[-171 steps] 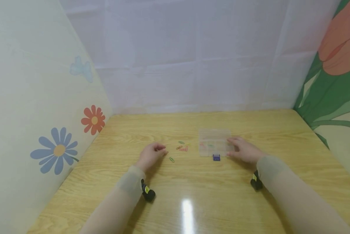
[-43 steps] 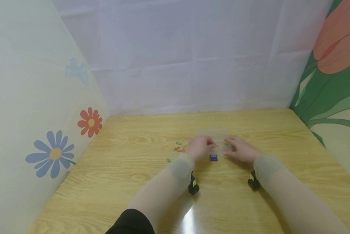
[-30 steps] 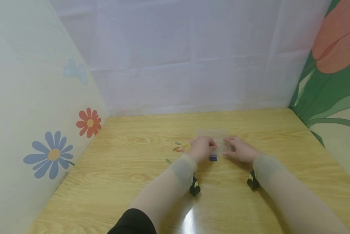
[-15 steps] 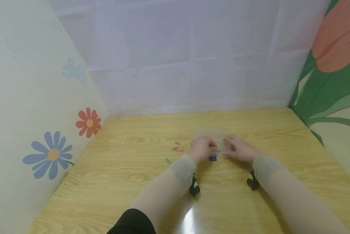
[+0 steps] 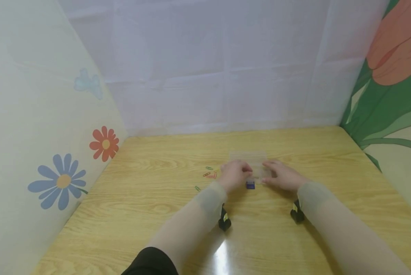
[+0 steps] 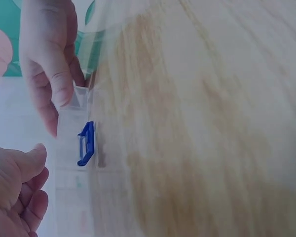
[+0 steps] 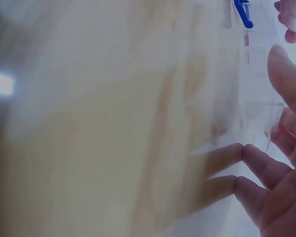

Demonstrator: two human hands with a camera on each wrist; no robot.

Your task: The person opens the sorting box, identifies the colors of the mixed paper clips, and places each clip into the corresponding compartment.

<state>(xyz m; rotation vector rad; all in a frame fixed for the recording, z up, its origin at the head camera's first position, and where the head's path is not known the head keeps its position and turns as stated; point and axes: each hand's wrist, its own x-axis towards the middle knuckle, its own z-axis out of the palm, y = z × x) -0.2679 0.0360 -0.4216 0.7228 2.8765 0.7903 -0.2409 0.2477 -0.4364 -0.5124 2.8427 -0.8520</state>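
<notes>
A clear plastic compartment box (image 5: 248, 154) with a blue latch (image 5: 250, 185) lies on the table. My left hand (image 5: 234, 173) is over its left part, thumb and fingers loosely curled; in the left wrist view, nothing shows between the left fingertips (image 6: 38, 153). At the box's right end, my right hand (image 5: 284, 175) holds it, the thumb at the front corner and other fingers behind. A small paper clip (image 5: 256, 177) is faintly visible in the box, right of my left fingertips. The remaining contents are blurred or covered by my left hand.
Left of the box lie several loose paper clips, among them a green one (image 5: 209, 168), a brownish one (image 5: 206, 174), pink ones (image 5: 211, 176) and a nearer green one (image 5: 197, 188). A white cloth (image 5: 178, 95) hangs behind the wooden table (image 5: 150, 183).
My left hand went from the loose clips to the box carrying a brownish paper clip, let it go there, and has now drawn slightly left. My right hand has stayed at the box's right end.
</notes>
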